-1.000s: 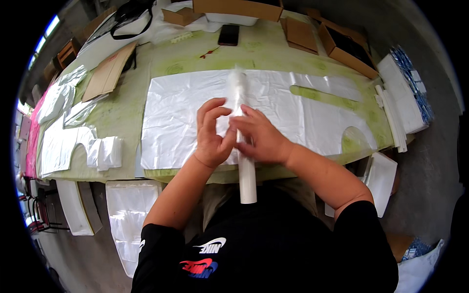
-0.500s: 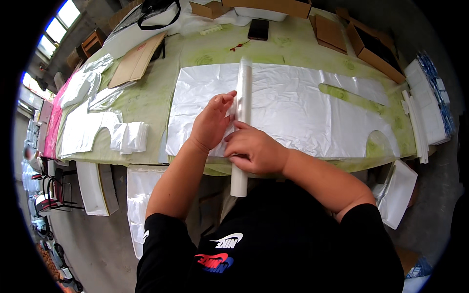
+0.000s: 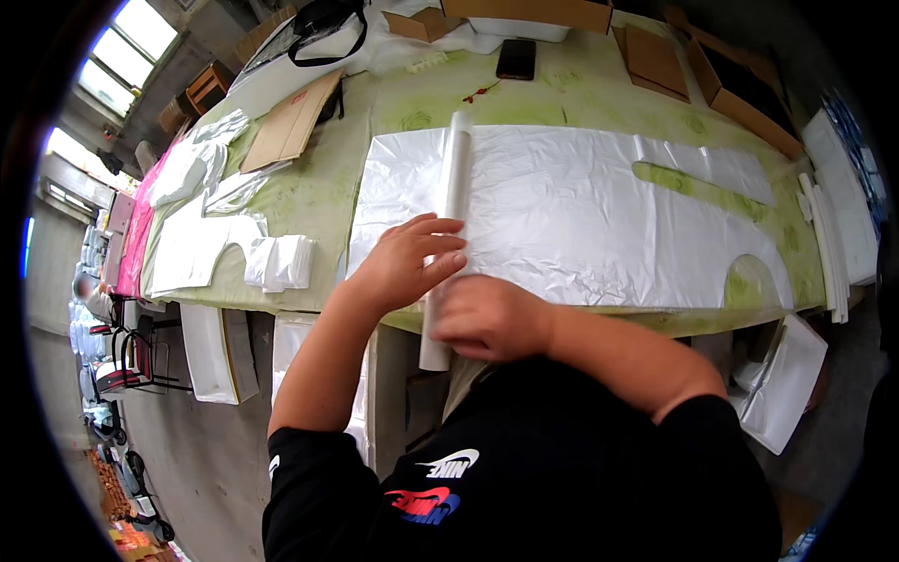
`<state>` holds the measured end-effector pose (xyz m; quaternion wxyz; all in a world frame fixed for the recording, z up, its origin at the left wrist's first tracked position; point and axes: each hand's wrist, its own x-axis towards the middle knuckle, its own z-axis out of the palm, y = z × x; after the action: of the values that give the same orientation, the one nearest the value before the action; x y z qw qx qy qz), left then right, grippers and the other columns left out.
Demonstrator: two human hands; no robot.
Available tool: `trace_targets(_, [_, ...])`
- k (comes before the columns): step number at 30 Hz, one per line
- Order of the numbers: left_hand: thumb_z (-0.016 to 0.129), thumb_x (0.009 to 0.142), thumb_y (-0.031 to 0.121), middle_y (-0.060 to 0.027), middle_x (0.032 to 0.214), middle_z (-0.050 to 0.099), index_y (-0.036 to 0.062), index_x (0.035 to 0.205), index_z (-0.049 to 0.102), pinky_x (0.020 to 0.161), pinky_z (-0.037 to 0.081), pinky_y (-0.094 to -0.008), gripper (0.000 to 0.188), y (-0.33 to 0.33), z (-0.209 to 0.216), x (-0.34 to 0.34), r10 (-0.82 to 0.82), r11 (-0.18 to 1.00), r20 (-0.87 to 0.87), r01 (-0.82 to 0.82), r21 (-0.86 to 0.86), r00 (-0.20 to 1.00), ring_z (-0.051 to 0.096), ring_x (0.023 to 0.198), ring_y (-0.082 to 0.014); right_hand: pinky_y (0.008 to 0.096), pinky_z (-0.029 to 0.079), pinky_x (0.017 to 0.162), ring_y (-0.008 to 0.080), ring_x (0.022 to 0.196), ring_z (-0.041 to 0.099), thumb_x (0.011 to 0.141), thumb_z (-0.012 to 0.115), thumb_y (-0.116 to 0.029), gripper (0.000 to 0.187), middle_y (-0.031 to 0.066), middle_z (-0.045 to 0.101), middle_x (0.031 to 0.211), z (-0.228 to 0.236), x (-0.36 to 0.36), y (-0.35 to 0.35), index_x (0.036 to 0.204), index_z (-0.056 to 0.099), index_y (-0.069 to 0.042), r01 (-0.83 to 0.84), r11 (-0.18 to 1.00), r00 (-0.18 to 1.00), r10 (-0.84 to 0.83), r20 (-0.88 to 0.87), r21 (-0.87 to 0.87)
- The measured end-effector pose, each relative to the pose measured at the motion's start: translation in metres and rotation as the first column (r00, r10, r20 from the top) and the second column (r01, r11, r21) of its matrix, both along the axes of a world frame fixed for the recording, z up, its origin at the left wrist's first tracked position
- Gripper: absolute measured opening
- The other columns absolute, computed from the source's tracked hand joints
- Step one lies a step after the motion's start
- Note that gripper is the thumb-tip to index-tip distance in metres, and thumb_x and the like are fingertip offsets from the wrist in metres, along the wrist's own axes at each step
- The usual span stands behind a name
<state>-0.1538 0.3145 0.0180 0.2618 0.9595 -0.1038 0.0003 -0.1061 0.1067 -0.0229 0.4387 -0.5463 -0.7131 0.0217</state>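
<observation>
A long white roll of plastic sheet [image 3: 456,169] lies across the near edge of the green table [image 3: 318,197], its lower end hanging over the edge. My left hand [image 3: 405,262] rests flat on the roll with fingers spread. My right hand [image 3: 489,318] grips the roll just below, near the table edge. Under the roll lies a wide flat sheet of white plastic bags [image 3: 599,215] spread to the right.
Folded white bags [image 3: 277,262] and cut plastic pieces [image 3: 192,169] lie at the left. Cardboard boxes [image 3: 712,75], a flat cardboard sheet [image 3: 290,122], a black phone [image 3: 516,58] and a black bag [image 3: 328,19] sit at the far side. White stacks [image 3: 824,244] line the right edge.
Both hands have slid toward the near end of the roll, and the view has shifted so that the roll sits more to the left.
</observation>
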Motion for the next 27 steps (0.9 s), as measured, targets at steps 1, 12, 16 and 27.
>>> trace_targets(1, [0.069, 0.095, 0.037, -0.0078, 0.127, 0.07, 0.0116, 0.109, 0.077, 0.112, 0.041, -0.0436, 0.03, 0.002, 0.004, -0.005, 0.08, 0.997, 0.003, -0.08, 0.011, 0.997, 0.054, 0.132, -0.0361, 0.0416, 0.054, 0.078, 0.0283, 0.085, 0.067, 0.078, 0.072, 0.0, 0.022, 0.0114, 0.067, 0.088, -0.001, -0.006, -0.018, 0.099, 0.071, -0.008, 0.052, 0.99, 0.998, -0.046, -0.051, 0.127])
trace_targets(12, [0.063, 0.088, 0.024, -0.014, 0.169, 0.025, 0.0142, 0.157, 0.042, 0.123, 0.029, -0.0472, 0.073, 0.043, -0.026, -0.008, 0.613, 0.7, 0.013, -0.55, 0.455, 0.79, 0.029, 0.152, -0.041, 0.04, 0.052, 0.069, 0.0281, 0.076, 0.065, 0.078, 0.075, -0.001, 0.021, 0.007, 0.067, 0.082, -0.027, -0.033, -0.096, 0.097, 0.074, -0.009, 0.311, 0.951, 0.901, -0.296, -0.316, -0.005])
trace_targets(16, [0.063, 0.089, 0.023, -0.0192, 0.164, 0.032, 0.0201, 0.161, 0.035, 0.124, 0.028, -0.046, 0.077, 0.057, -0.023, 0.002, 0.694, 0.612, 0.058, -0.63, 0.478, 0.718, 0.033, 0.151, -0.0382, 0.0399, 0.052, 0.069, 0.0275, 0.076, 0.065, 0.078, 0.075, -0.001, 0.02, 0.0064, 0.069, 0.082, -0.025, -0.032, -0.1, 0.097, 0.075, -0.009, 0.316, 0.948, 0.895, -0.31, -0.32, -0.032])
trace_targets(27, [0.062, 0.085, 0.004, -0.0135, 0.109, 0.063, 0.0222, 0.167, 0.016, 0.071, 0.052, -0.0333, 0.095, 0.019, 0.008, 0.036, 0.518, 0.566, -0.269, -0.561, -0.604, 0.812, 0.059, 0.079, -0.0153, 0.0374, 0.055, 0.082, 0.0271, 0.094, 0.067, 0.086, 0.073, -0.007, 0.037, 0.0115, 0.066, 0.112, -0.023, -0.033, -0.111, 0.123, 0.069, -0.01, 0.358, 0.921, 0.797, -0.386, -0.464, -0.151])
